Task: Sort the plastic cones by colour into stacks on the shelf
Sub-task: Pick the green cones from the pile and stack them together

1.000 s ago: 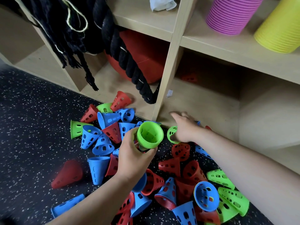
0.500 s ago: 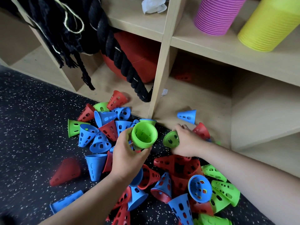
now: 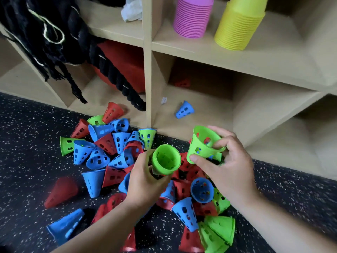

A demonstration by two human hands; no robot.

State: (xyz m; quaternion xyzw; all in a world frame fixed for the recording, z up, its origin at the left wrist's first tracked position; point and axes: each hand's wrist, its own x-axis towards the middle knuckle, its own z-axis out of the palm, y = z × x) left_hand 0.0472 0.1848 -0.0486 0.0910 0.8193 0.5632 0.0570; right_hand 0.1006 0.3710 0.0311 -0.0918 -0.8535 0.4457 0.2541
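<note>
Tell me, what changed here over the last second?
The right hand picked a green cone off the floor, lifted it and brought it toward the green stack. The left hand kept gripping that stack. The pink stack and yellow stack stayed on the shelf.

The left arm, bare, stretches in from the lower edge. The left hand (image 3: 145, 181) curls its fingers round a stack of green cones (image 3: 166, 159). The right arm, also bare, reaches in from the lower right. The right hand (image 3: 229, 167), near the left one, pinches a single green cone (image 3: 201, 143) between thumb and bent fingers.
</note>
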